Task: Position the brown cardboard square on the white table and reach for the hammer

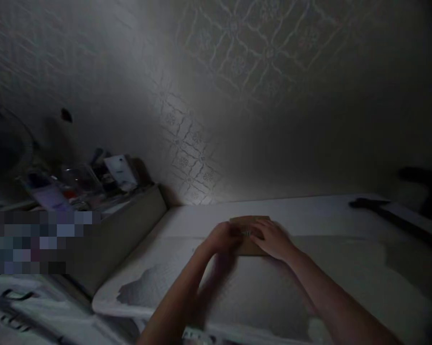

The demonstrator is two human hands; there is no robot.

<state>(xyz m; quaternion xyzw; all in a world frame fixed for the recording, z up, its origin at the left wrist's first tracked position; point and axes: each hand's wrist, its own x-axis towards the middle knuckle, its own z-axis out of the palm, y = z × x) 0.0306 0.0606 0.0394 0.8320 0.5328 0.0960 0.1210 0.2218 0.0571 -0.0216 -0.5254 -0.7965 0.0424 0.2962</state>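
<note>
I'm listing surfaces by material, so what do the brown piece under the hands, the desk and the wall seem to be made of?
Brown piece: probably cardboard or thick paper, matte, judging by its flat tan surface.
Desk: perhaps painted or laminated board, judging by its white top; dim light leaves it open.
Wall: likely wallpaper, its repeating lattice-and-flower pattern faintly shiny.

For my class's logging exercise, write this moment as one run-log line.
brown card: flat on white table | left hand: at its left side | right hand: on its right side | grip: unclear
</note>
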